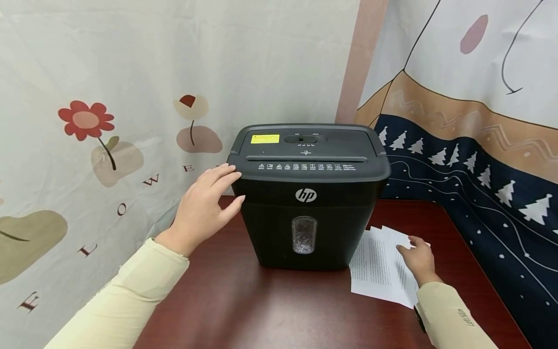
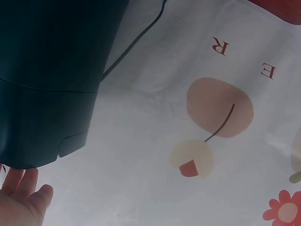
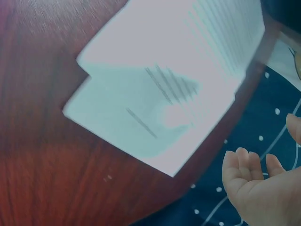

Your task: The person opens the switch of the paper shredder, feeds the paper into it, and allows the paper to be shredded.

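Observation:
A black HP paper shredder [image 1: 270, 228] stands upright on the table, with paper bits showing through its front window [image 1: 304, 236]. My left hand [image 1: 202, 208] touches the left edge of its top with relaxed fingertips. In the left wrist view, those fingers meet the dark casing [image 2: 47, 117] of the shredder. Printed paper sheets [image 1: 370, 261] lie overlapping to the right of the machine. Over their right edge hovers my right hand [image 1: 420, 261]. The right wrist view shows that hand [image 3: 258, 188] apart from the sheets [image 3: 122, 103], fingers loosely bent, holding nothing.
The reddish-brown table [image 1: 296, 310] carries the shredder and paper. A flower-patterned curtain [image 1: 270, 58] hangs behind, and a dark blue cloth with white trees [image 1: 479, 203] borders the right side. A cord [image 2: 136, 42] runs behind the shredder.

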A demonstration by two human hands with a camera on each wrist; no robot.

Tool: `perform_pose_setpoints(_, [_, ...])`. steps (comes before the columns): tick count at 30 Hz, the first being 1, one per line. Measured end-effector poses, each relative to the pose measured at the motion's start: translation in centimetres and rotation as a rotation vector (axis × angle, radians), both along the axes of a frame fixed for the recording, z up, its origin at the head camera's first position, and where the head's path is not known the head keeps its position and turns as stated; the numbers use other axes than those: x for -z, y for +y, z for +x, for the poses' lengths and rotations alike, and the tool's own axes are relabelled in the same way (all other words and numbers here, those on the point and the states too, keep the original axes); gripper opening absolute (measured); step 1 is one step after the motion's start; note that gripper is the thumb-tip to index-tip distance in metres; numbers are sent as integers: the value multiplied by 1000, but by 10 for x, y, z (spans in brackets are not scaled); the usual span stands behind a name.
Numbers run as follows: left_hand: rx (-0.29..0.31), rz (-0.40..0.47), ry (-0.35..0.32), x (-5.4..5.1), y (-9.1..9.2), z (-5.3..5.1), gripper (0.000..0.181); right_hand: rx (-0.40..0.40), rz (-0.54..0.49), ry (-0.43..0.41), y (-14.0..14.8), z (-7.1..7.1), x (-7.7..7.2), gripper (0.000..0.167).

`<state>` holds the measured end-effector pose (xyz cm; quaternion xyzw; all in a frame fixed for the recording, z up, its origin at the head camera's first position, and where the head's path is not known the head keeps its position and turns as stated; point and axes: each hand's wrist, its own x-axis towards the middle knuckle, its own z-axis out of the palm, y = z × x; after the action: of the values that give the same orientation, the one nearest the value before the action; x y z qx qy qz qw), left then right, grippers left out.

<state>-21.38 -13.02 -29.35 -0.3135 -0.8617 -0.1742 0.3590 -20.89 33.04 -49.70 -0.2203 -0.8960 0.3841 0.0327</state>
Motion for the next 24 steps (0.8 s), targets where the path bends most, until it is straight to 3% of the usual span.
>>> perform_pose_setpoints(15, [-12, 14, -16, 1, 0, 1, 41, -49, 92, -79, -14, 0, 34, 59])
perform_pose_setpoints(24, [-13, 33, -17, 3, 1, 1, 42, -13, 158, -184, -23, 0, 39, 59])
